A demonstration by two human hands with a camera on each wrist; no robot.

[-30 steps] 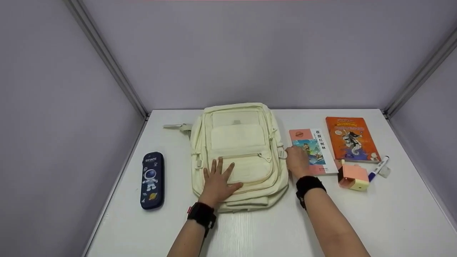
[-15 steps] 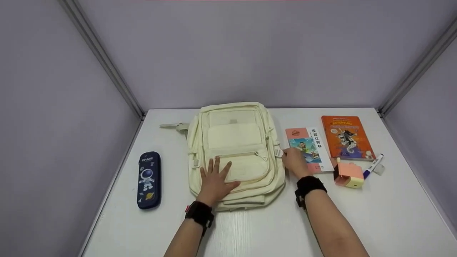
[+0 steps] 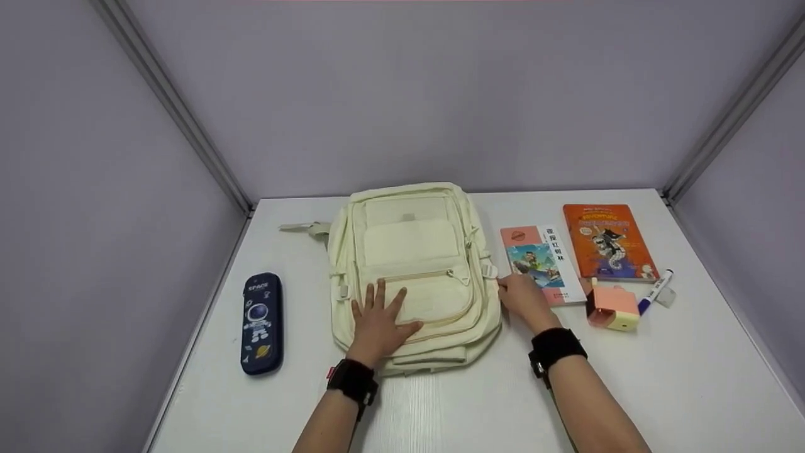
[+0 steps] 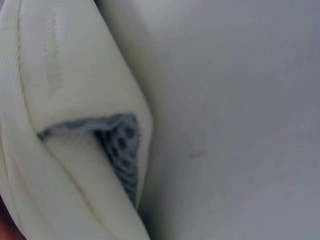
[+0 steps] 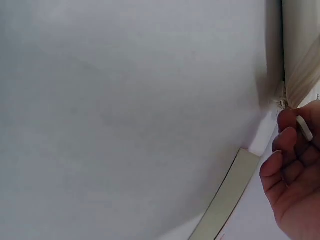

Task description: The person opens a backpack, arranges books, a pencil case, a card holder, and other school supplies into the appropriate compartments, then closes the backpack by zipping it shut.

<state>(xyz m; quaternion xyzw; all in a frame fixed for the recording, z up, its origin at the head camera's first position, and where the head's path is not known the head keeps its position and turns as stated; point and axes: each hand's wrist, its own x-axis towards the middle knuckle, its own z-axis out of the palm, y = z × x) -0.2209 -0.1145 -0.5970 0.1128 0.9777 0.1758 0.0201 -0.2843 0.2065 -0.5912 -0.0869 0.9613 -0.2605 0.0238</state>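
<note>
A cream backpack (image 3: 412, 242) lies on its back on the white table, front pockets facing up. My left hand (image 3: 379, 324) rests on the lower front pocket with its fingers spread. At the bag's right side, my right hand (image 3: 527, 302) has curled fingers. In the right wrist view these fingers pinch a pale zipper pull (image 5: 304, 128) at the bag's edge, mostly hidden by the hand. The left wrist view shows the bag's side, where a mesh-lined pocket (image 4: 122, 150) gapes slightly.
Left of the bag lies a navy pencil case (image 3: 263, 324) with an astronaut. To the right are a pink-and-white book (image 3: 538, 261), an orange book (image 3: 610, 242), a pink pencil sharpener (image 3: 613, 307), a marker (image 3: 655, 291) and a small clear eraser-like block (image 3: 666, 297).
My right hand has slid a little toward me along the bag's right side, still pinching. My left hand stays spread on the pocket. The head view has shifted slightly.
</note>
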